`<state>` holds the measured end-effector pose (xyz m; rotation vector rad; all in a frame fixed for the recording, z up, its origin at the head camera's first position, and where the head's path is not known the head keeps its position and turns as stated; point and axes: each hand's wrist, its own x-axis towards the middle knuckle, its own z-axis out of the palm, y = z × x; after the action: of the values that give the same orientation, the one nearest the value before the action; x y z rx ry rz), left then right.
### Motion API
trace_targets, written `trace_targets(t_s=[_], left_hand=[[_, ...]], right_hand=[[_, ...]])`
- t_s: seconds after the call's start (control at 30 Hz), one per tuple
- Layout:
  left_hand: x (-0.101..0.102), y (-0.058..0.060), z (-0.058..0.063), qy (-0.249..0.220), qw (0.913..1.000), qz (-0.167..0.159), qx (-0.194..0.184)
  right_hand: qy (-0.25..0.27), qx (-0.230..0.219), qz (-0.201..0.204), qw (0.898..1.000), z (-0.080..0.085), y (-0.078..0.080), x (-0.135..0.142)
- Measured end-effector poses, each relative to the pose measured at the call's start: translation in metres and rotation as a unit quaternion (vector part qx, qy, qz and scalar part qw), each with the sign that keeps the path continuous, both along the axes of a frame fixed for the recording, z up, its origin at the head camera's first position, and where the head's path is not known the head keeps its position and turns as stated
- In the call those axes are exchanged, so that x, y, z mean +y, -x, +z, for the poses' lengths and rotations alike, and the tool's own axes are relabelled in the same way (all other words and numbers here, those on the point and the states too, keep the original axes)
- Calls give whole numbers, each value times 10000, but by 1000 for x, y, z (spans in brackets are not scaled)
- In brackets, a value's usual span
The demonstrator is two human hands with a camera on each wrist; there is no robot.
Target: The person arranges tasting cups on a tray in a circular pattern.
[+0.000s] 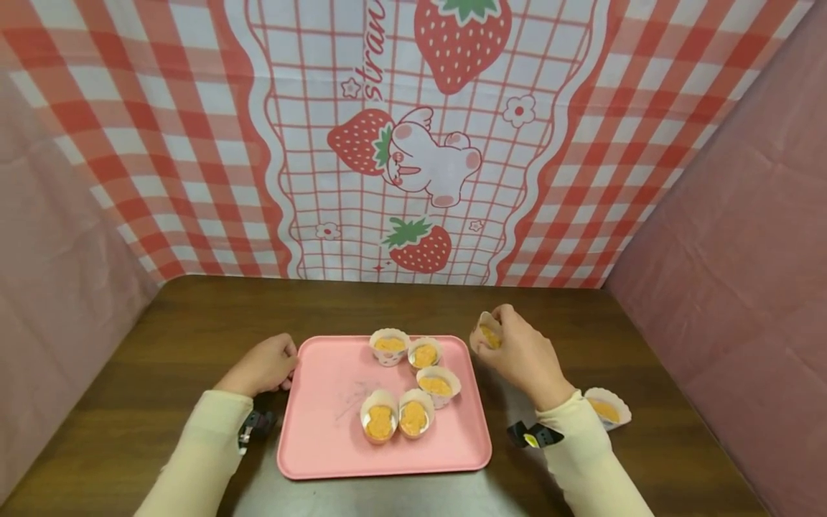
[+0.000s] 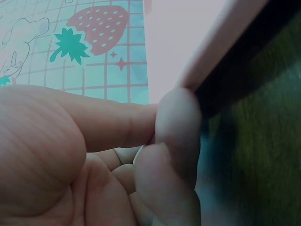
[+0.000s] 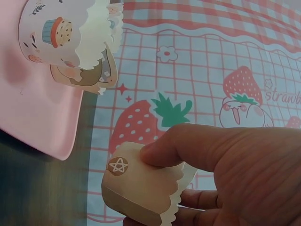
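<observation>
A pink tray (image 1: 323, 438) lies on the table, and my left hand (image 1: 266, 366) pinches its left rim between thumb and curled fingers. Beyond the tray's right side, my right hand (image 1: 531, 362) holds a paper baking cup (image 1: 479, 337) with orange-yellow filling. In the right wrist view the thumb presses this tan cup's (image 3: 141, 181) side, near its scalloped rim; a star in a brown circle shows on it. Several similar filled cups, among them a front one (image 1: 379, 424) and a back one (image 1: 390, 353), stand on the tray's middle and right part.
Another filled paper cup (image 1: 607, 409) sits on the brown wooden table (image 1: 555, 309), partly behind my right sleeve (image 1: 578, 445). A strawberry-print checked cloth (image 1: 413, 93) hangs behind the table, and pink cloth (image 1: 730, 237) closes off the sides.
</observation>
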<state>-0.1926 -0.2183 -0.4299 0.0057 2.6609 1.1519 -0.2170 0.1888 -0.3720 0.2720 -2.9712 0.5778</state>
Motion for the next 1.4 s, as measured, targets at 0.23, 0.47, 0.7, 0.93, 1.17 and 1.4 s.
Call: trace_targets(t_s=[0.23,0.47,0.7,0.93,1.17,1.4], left_hand=[[3,1,-3,46,10000,1,-13],[5,1,-3,75,10000,-34,24],[6,0,-1,145,9999,-44,-10],[4,2,-2,93,9999,-112,-21],[1,2,-3,25,9999,-148,-51],[-4,0,-4,-9,9999,-123,-114]], right_hand=[[-33,-39,-18,10000,-3,0,3],[-52,-60,-29,10000,-2,-1,4],[-82,-96,-57,9999,-1,-1,5],[-75,-38,-48,10000,0,0,4],[-83,-82,-47,9999,-1,1,3],[-44,-90,-11,9999,-3,3,1]])
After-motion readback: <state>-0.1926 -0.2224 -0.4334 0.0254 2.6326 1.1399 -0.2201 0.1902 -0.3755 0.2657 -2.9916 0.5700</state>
